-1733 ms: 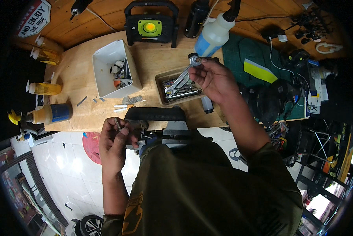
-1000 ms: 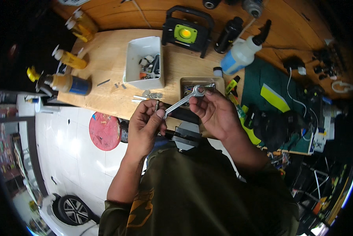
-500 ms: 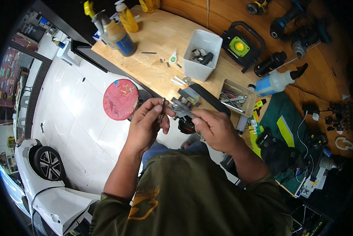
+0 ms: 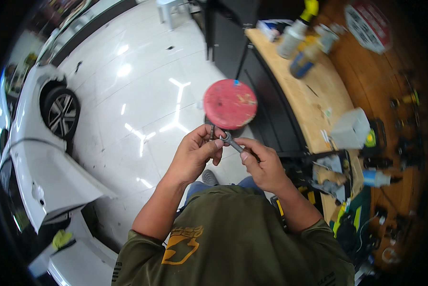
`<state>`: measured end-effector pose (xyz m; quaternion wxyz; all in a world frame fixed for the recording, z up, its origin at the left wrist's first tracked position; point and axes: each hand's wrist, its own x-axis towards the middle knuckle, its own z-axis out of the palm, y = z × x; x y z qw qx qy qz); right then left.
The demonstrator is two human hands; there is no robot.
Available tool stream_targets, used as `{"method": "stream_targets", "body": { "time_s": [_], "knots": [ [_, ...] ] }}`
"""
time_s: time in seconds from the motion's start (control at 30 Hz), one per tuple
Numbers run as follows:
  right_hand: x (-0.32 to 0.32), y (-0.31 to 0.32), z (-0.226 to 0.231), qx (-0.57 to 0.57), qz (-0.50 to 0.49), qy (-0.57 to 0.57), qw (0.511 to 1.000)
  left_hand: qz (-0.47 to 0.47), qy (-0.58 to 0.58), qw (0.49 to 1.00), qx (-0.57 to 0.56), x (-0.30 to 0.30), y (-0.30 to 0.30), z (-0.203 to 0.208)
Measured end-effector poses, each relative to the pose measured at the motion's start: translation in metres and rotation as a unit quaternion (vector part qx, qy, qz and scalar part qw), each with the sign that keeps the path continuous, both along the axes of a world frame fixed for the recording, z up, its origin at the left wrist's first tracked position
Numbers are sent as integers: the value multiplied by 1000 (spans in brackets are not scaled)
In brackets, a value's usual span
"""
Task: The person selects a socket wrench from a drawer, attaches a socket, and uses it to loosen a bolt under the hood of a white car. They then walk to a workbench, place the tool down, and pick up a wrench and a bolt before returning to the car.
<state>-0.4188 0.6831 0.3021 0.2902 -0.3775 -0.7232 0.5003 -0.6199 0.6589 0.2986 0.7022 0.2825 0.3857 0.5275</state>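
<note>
In front of my body both hands are raised close together. My right hand (image 4: 266,168) is closed around the shaft of a grey metal wrench (image 4: 234,145), whose rounded end points at the fingers of the other hand. Between thumb and fingers, my left hand (image 4: 194,153) pinches a small dark metal piece (image 4: 212,132); its exact kind is too small to make out. The wrench head is right beside the left fingertips, and whether it touches the piece I cannot tell.
A round red stool (image 4: 230,105) stands just beyond my hands. To the right runs a wooden workbench (image 4: 314,114) with spray bottles (image 4: 292,39) and a white bin (image 4: 351,128). A white car body (image 4: 56,176) with a wheel (image 4: 61,113) is at the left.
My view has swung left, so the workbench now lies farther right and the stool sits straight beyond my hands. Both hands keep their holds, and the wrench's rounded end now shows more clearly.
</note>
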Motion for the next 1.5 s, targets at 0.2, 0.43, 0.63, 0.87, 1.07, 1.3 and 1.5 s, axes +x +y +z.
{"method": "stream_targets", "body": {
  "time_s": [0.2,0.43,0.63,0.87,1.07,1.3,1.5],
  "knots": [
    [-159,29,-12,179,111,-72,975,125,-3,992,-27,-137,-22,-11],
    [-331,104,-52,140,228,-40,963,240,-41,968,-64,-283,4,-34],
    [-500,207,-68,-85,277,-58,955,338,-147,928,-56,-442,82,-48],
    [-702,326,-15,-353,426,-72,830,426,-34,903,-48,-619,169,-8],
    [-888,404,-31,-294,455,-100,835,433,40,899,-54,-779,250,-32],
    [-1099,537,-27,-277,442,-131,843,311,130,940,-49,-1006,375,-35],
    [-1252,671,-17,-214,369,-62,902,307,141,940,-52,-1194,536,-12]
  ]
}}
